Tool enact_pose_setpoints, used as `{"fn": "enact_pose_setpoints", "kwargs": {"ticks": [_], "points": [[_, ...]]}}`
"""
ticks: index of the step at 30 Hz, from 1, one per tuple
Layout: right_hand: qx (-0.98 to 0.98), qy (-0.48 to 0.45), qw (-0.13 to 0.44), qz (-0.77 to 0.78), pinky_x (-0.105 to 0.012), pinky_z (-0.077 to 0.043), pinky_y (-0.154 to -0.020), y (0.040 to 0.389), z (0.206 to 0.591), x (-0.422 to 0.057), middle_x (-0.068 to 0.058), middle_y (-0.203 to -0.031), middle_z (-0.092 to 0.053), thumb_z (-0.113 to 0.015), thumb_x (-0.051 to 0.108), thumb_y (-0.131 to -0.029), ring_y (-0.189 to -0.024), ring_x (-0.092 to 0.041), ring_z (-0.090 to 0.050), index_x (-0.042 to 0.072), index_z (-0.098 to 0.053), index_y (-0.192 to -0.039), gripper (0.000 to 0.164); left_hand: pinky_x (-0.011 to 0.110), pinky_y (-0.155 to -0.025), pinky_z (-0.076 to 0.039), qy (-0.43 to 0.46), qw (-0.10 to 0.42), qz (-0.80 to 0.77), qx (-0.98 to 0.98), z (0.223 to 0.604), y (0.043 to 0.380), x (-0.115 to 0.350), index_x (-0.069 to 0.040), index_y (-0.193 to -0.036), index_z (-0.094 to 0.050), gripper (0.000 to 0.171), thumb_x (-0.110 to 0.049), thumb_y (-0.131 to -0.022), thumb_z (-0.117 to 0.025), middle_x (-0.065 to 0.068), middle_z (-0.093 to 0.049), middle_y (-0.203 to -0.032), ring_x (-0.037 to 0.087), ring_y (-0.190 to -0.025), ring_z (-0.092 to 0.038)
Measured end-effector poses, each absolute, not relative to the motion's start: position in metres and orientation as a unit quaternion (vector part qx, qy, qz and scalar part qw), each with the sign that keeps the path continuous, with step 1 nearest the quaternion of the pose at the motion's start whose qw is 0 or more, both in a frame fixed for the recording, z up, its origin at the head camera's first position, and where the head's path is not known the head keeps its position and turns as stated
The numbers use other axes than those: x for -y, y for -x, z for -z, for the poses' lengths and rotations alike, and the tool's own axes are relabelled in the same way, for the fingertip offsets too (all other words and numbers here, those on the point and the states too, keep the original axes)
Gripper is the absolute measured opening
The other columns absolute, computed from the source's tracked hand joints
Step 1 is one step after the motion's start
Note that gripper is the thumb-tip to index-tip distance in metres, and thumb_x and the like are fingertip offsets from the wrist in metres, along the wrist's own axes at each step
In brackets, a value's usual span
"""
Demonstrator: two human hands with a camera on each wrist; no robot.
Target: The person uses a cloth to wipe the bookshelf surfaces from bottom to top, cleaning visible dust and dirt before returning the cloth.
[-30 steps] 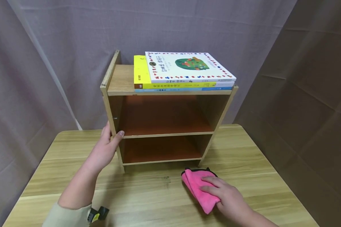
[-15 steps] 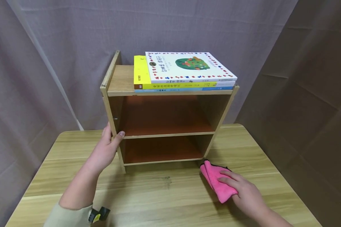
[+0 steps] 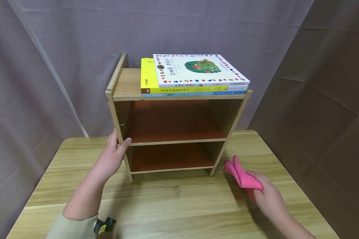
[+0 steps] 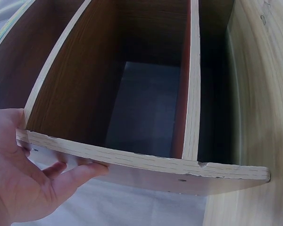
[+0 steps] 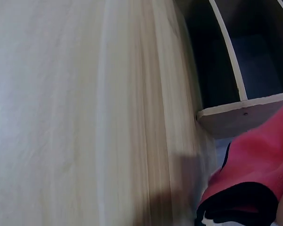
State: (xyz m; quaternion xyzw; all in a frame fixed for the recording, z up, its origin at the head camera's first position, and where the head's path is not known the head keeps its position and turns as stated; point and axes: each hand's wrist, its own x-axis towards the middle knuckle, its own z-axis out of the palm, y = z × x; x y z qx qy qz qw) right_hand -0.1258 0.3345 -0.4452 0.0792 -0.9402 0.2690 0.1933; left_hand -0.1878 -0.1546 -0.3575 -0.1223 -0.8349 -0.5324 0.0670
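A small wooden bookshelf [image 3: 173, 142] stands upright on the wooden table. My left hand [image 3: 110, 159] grips its left side panel, the thumb over the front edge beside the middle shelf and the fingers along the outer face. In the left wrist view the same hand [image 4: 23, 174] holds that panel's edge [image 4: 132, 160]. To the right of the bookshelf, my right hand [image 3: 269, 196] holds a folded pink cloth [image 3: 245, 179] with dark trim, apart from the bookshelf in the head view. The right wrist view shows the cloth [image 5: 254, 160] near the bookshelf's side panel [image 5: 245, 113].
Three books are stacked on the bookshelf's top, a white picture book [image 3: 197, 69] uppermost and a yellow book [image 3: 149, 76] beneath it. The table [image 3: 167, 212] extends in front and to both sides. A grey curtain [image 3: 179, 30] hangs close behind.
My right hand has moved right with the pink cloth, from before the bookshelf to beside its right side, and the cloth has turned in the hand. The left hand keeps its place.
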Motion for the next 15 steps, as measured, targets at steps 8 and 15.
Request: {"fn": "enact_pose_setpoints", "kwargs": {"ticks": [8,15], "points": [[0.921,-0.011,0.157,-0.357,-0.059,-0.039,-0.095,0.139,0.448,-0.327,-0.024,-0.129,-0.055,-0.05,0.009,-0.1,-0.119,-0.041,-0.05,-0.001,-0.054,-0.136,0.037,0.064,-0.111,-0.019,0.123,0.07,0.533,0.834,0.358,0.189,0.154,-0.042,-0.158,-0.005,0.067,-0.042,-0.104,-0.045,0.019,-0.017,-0.155,0.034,-0.144,-0.016],[0.911,0.061,0.1,-0.396,-0.04,-0.044,-0.082,0.146,0.449,-0.315,-0.022,-0.123,-0.06,-0.039,0.043,-0.106,-0.102,-0.029,-0.054,0.004,-0.054,-0.137,0.052,0.063,-0.112,-0.018,0.118,0.071,0.529,0.837,0.358,0.189,0.154,-0.042,-0.158,-0.006,0.067,-0.043,-0.104,-0.045,0.018,-0.018,-0.156,0.033,-0.144,-0.016]]}}
